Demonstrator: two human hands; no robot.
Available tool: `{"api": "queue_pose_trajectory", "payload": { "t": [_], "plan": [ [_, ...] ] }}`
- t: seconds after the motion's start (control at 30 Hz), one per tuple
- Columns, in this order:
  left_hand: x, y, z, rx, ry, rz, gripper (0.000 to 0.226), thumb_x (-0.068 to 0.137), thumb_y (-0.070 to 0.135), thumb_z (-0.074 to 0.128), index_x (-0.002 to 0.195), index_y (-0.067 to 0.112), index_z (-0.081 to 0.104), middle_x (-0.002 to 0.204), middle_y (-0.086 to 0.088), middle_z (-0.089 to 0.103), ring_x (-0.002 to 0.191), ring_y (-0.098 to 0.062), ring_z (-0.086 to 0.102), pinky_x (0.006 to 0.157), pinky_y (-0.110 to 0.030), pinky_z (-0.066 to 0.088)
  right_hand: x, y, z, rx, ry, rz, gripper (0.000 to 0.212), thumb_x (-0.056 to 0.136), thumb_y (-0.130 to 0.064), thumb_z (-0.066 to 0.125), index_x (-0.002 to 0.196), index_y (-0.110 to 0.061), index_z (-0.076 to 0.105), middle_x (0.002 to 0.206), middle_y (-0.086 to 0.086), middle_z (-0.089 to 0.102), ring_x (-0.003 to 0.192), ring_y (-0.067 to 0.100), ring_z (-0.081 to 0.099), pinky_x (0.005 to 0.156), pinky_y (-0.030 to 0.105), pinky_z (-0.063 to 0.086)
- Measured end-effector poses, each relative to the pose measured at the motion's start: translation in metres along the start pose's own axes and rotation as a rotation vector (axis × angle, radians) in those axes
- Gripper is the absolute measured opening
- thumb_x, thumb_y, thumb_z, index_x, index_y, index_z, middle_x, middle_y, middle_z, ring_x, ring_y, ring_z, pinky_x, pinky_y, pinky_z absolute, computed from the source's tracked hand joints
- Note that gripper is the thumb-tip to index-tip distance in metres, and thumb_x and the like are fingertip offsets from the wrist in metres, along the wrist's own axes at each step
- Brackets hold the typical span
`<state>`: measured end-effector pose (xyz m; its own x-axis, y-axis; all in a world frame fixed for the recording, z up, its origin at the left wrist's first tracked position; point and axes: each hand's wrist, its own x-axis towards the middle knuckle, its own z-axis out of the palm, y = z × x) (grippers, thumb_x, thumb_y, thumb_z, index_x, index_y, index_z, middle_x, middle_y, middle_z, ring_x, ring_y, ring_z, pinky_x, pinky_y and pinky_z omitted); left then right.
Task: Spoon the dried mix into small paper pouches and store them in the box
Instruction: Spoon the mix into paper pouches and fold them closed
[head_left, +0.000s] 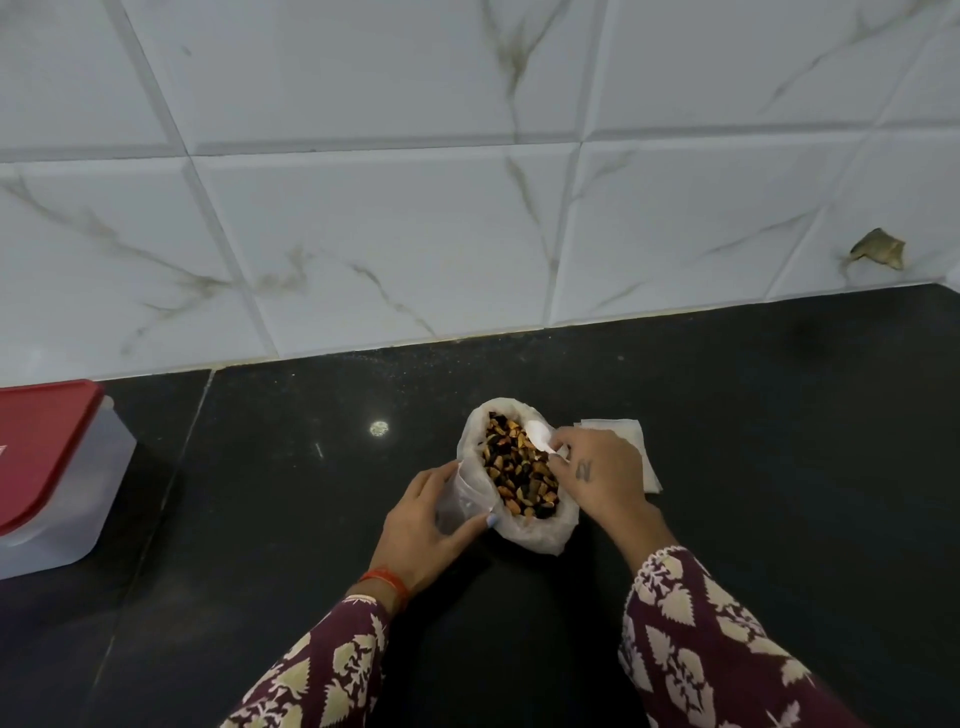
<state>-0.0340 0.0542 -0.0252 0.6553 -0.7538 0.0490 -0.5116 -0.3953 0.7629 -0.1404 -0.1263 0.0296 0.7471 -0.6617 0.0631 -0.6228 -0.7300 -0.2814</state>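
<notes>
Dried mix (521, 470) fills an open bag (540, 535). Left hand (434, 525) grips its side, steadying it. Right hand (597, 475) pinches a white spoon (540, 435) for scooping.

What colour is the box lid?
Red lid, seen in the head view.

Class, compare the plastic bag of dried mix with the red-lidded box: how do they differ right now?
The bag lies open, mix showing, between both hands; the box stands shut and untouched at the far left. The bag is thin, crumpled film; the box is rigid with a red lid. Both rest on the dark counter.
</notes>
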Motion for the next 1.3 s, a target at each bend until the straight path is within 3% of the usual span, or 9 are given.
{"api": "queue_pose_trajectory", "payload": {
  "t": [0.1, 0.27, 0.43, 0.57, 0.73, 0.9, 1.07, 1.2, 1.3],
  "plan": [
    [0.003, 0.002, -0.001, 0.033, -0.025, 0.007, 0.083, 0.07, 0.066, 0.06, 0.14, 0.028, 0.037, 0.134, 0.013, 0.042, 0.114, 0.002, 0.04, 0.094, -0.014, 0.033, 0.008, -0.001, 0.003, -0.119, -0.009, -0.063, 0.02, 0.093, -0.027, 0.052, 0.104, -0.024, 0.069, 0.093, -0.002, 0.067, 0.089, 0.014, 0.06, 0.071, 0.025, 0.043],
    [0.004, 0.003, -0.001, 0.06, -0.07, -0.005, 0.092, 0.067, 0.073, 0.054, 0.144, 0.028, 0.031, 0.14, 0.011, 0.039, 0.12, -0.003, 0.041, 0.094, -0.014, 0.033, 0.01, 0.006, 0.004, -0.163, 0.068, -0.073, 0.017, 0.092, -0.029, 0.055, 0.092, -0.023, 0.071, 0.086, -0.002, 0.063, 0.084, 0.013, 0.056, 0.065, 0.024, 0.039],
    [0.006, 0.004, 0.0, 0.073, -0.125, -0.021, 0.096, 0.072, 0.066, 0.063, 0.148, 0.025, 0.022, 0.146, 0.008, 0.032, 0.129, -0.01, 0.038, 0.098, -0.018, 0.033, 0.013, 0.005, 0.008, -0.155, -0.069, -0.081, 0.019, 0.093, -0.025, 0.053, 0.097, -0.02, 0.071, 0.089, -0.001, 0.066, 0.085, 0.014, 0.06, 0.073, 0.025, 0.047],
    [0.005, 0.003, 0.0, 0.092, -0.149, -0.015, 0.099, 0.072, 0.061, 0.068, 0.149, 0.024, 0.018, 0.147, 0.008, 0.03, 0.13, -0.009, 0.037, 0.102, -0.02, 0.032, 0.019, 0.006, 0.0, -0.142, -0.118, -0.045, 0.019, 0.092, -0.025, 0.054, 0.09, -0.022, 0.073, 0.079, -0.003, 0.065, 0.078, 0.013, 0.06, 0.066, 0.024, 0.042],
    [0.006, 0.004, 0.002, 0.1, -0.131, -0.008, 0.094, 0.074, 0.058, 0.069, 0.148, 0.023, 0.023, 0.146, 0.008, 0.034, 0.129, -0.009, 0.039, 0.1, -0.017, 0.031, 0.017, -0.004, 0.008, -0.156, -0.13, -0.052, 0.02, 0.093, -0.026, 0.055, 0.104, -0.017, 0.069, 0.096, 0.001, 0.068, 0.089, 0.014, 0.062, 0.075, 0.024, 0.046],
    [0.008, 0.002, 0.001, 0.055, -0.125, -0.037, 0.096, 0.068, 0.058, 0.073, 0.146, 0.025, 0.026, 0.145, 0.009, 0.035, 0.126, -0.004, 0.036, 0.1, -0.017, 0.029, 0.025, -0.001, -0.01, -0.16, -0.222, -0.024, 0.016, 0.091, -0.022, 0.057, 0.078, -0.015, 0.065, 0.067, -0.001, 0.056, 0.072, 0.017, 0.06, 0.055, 0.022, 0.038],
    [0.01, 0.0, -0.001, 0.037, -0.174, -0.049, 0.105, 0.061, 0.058, 0.078, 0.146, 0.029, 0.025, 0.144, 0.012, 0.031, 0.13, -0.007, 0.034, 0.103, -0.02, 0.031, 0.018, -0.011, 0.002, -0.231, -0.163, -0.037, 0.02, 0.094, -0.025, 0.054, 0.104, -0.013, 0.067, 0.092, 0.003, 0.067, 0.085, 0.016, 0.062, 0.067, 0.025, 0.042],
    [0.012, -0.001, -0.004, 0.037, -0.268, -0.052, 0.114, 0.057, 0.059, 0.08, 0.148, 0.03, 0.018, 0.147, 0.012, 0.024, 0.134, -0.009, 0.029, 0.108, -0.027, 0.033, 0.025, -0.005, -0.005, -0.181, -0.215, -0.032, 0.02, 0.093, -0.025, 0.055, 0.097, -0.013, 0.07, 0.078, 0.002, 0.061, 0.076, 0.017, 0.06, 0.063, 0.026, 0.04],
    [0.013, -0.003, -0.005, 0.038, -0.31, -0.063, 0.113, 0.059, 0.06, 0.078, 0.149, 0.031, 0.016, 0.149, 0.011, 0.02, 0.135, -0.011, 0.027, 0.11, -0.031, 0.034, 0.023, -0.005, -0.005, -0.243, -0.163, -0.011, 0.018, 0.093, -0.025, 0.055, 0.1, -0.015, 0.068, 0.089, 0.003, 0.067, 0.083, 0.018, 0.063, 0.065, 0.026, 0.042]
  ]
}}
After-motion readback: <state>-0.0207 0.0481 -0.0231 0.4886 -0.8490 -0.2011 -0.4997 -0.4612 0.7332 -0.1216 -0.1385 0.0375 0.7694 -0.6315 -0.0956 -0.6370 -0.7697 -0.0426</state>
